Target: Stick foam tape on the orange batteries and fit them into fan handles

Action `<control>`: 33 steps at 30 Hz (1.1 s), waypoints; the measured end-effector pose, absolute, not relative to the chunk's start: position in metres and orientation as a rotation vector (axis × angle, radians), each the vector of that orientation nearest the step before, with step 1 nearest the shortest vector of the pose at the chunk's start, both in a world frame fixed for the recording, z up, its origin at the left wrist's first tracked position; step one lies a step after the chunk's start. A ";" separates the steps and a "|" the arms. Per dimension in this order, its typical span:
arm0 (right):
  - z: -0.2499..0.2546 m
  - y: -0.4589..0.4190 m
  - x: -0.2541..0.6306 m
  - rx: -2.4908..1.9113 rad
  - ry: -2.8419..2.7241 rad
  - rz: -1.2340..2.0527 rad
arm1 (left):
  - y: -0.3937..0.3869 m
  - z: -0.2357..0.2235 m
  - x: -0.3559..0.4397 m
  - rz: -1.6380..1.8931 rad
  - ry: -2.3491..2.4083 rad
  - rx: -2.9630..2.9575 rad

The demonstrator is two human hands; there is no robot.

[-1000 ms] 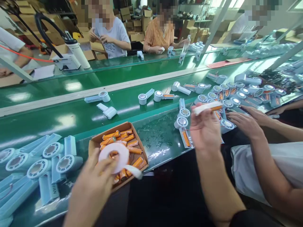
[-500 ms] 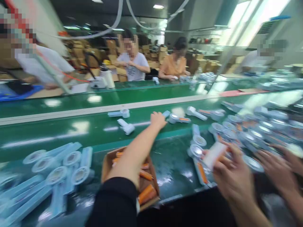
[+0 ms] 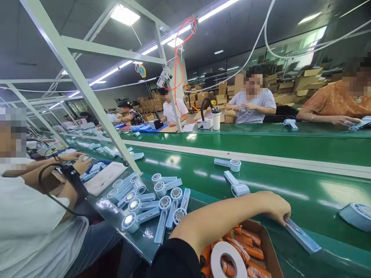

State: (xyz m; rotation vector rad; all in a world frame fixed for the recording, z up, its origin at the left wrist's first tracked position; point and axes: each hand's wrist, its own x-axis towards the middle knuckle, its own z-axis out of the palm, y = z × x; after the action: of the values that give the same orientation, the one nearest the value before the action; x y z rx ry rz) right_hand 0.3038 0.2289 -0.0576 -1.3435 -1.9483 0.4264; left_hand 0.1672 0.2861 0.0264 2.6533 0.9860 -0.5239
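My left hand [image 3: 276, 208] reaches across from the bottom, its fingers closed around one end of a light blue handheld fan housing [image 3: 303, 236]. The straight handle sticks out toward the lower right with a thin wire along it; my fist hides the other end. Beneath my forearm stands a cardboard box [image 3: 274, 253] holding several orange-wrapped battery packs [image 3: 253, 251]. On top of them lies a white roll of tape [image 3: 216, 260]. My right hand is outside the view.
More fan housings [image 3: 165, 202] are piled on the bench to my left; others [image 3: 240, 189] lie on the green conveyor belt [image 3: 191, 164]. A slanted metal post [image 3: 95, 100] rises on the left. One co-worker [image 3: 37, 208] sits close on my left; others [image 3: 252, 102] sit across the belt.
The view has swung left. My left hand has drawn back nearer the box with a fan housing in its grip. My right hand, earlier holding a white piece, has left the view.
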 end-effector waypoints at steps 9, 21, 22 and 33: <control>-0.021 0.218 0.368 -1.464 -1.883 0.732 | 0.287 0.019 0.163 -0.197 1.155 2.557; -0.001 0.212 0.352 -1.793 -2.317 0.463 | 0.298 -0.007 0.182 -0.066 1.283 2.532; 0.000 0.212 0.351 -1.818 -2.360 0.427 | 0.299 -0.006 0.183 -0.068 1.290 2.524; 0.013 0.203 0.350 -2.061 -2.498 0.228 | 0.292 -0.001 0.199 -0.070 1.301 2.531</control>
State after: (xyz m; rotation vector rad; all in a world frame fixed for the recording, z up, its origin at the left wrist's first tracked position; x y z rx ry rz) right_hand 0.3504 0.2030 0.0132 -2.0611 -2.4982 0.2281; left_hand 0.1990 0.2917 -0.0012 2.5314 1.3006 -0.0700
